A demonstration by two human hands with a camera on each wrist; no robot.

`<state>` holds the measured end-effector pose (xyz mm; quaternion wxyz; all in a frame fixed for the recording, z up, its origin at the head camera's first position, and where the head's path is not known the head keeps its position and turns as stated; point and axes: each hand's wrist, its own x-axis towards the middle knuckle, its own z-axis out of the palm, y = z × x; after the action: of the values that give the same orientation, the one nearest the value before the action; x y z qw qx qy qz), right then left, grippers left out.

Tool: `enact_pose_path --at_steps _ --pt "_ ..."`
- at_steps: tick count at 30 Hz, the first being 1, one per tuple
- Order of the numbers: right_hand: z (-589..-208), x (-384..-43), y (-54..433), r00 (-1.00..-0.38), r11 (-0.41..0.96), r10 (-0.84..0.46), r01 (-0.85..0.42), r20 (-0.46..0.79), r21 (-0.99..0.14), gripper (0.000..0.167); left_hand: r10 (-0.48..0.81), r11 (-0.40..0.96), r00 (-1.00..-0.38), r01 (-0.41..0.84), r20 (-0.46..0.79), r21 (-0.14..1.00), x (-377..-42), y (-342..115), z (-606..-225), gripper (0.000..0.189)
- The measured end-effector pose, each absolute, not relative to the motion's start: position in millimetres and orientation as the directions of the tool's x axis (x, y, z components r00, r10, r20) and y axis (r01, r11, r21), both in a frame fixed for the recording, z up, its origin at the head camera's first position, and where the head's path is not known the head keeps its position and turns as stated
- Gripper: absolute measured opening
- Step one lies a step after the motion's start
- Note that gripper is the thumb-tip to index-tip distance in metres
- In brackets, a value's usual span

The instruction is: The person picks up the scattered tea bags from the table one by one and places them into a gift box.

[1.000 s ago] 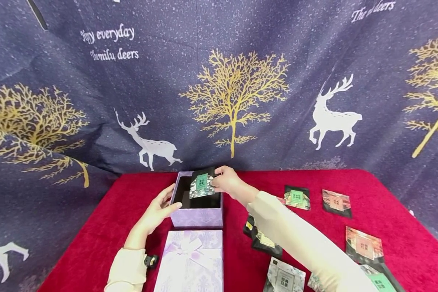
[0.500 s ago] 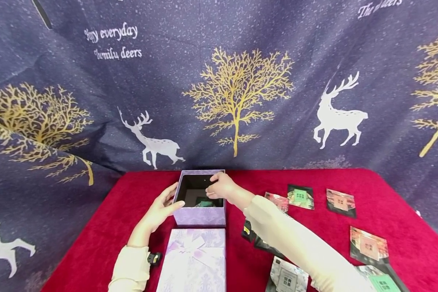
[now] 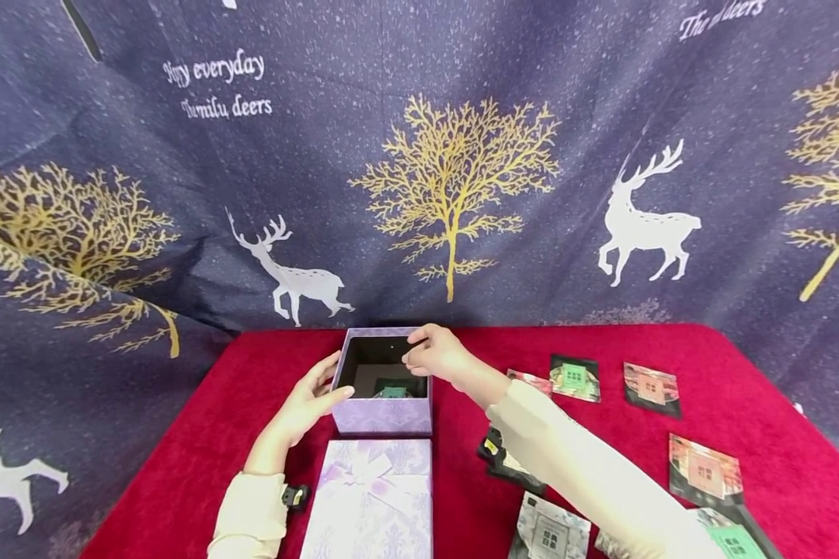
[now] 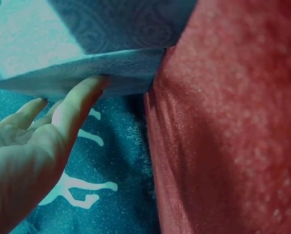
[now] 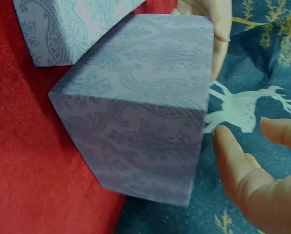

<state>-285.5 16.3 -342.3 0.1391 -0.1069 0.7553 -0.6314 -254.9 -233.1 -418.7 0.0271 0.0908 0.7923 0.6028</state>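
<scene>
A lidless lilac gift box [image 3: 381, 415] with a dark inside stands at the back of the table in the head view. My left hand [image 3: 311, 400] holds its near left corner, thumb at the front rim and fingers along the left side. Inside, low near the front wall, lies a black tea pouch with a green label [image 3: 394, 391], partly hidden by that wall. My right hand [image 3: 436, 355] is over the box's right rim with nothing in it. The right wrist view shows its fingers [image 5: 228, 151] loosely bent, apart from the box wall.
The lilac lid with a bow [image 3: 370, 497] lies in front of the box. Several tea pouches are spread on the red cloth to the right, among them a grey-labelled pouch [image 3: 551, 532] and an orange-labelled pouch [image 3: 706, 472]. A dark curtain [image 3: 531, 287] hangs behind.
The green-labelled tea pouch has gone from my right hand down into the box. My right hand let go and has drawn back slightly to the right. The left hand keeps its place.
</scene>
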Motion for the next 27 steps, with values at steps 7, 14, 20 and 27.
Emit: enact_pose_path --at_steps 7,14,20,27 --pt "-336 -271 41 -0.945 0.217 -0.327 -0.085 0.01 -0.972 0.032 0.163 0.253 -0.984 0.111 0.07 0.961 -254 -234 -418 0.068" --pt "-346 -247 69 -0.97 0.403 -0.239 -0.132 0.035 -0.906 0.031 0.172 0.246 -0.983 0.108 0.066 0.963 -255 -233 -416 0.066" --pt "-360 -234 93 -0.981 0.444 -0.193 -0.12 0.037 -0.888 0.032 0.173 0.242 -0.984 0.081 0.039 0.967 -255 -233 -416 0.065" --pt "-367 -226 114 -0.986 0.527 -0.161 -0.12 0.04 -0.841 0.032 0.182 0.22 -0.983 0.074 0.034 0.973 -253 -237 -415 0.064"
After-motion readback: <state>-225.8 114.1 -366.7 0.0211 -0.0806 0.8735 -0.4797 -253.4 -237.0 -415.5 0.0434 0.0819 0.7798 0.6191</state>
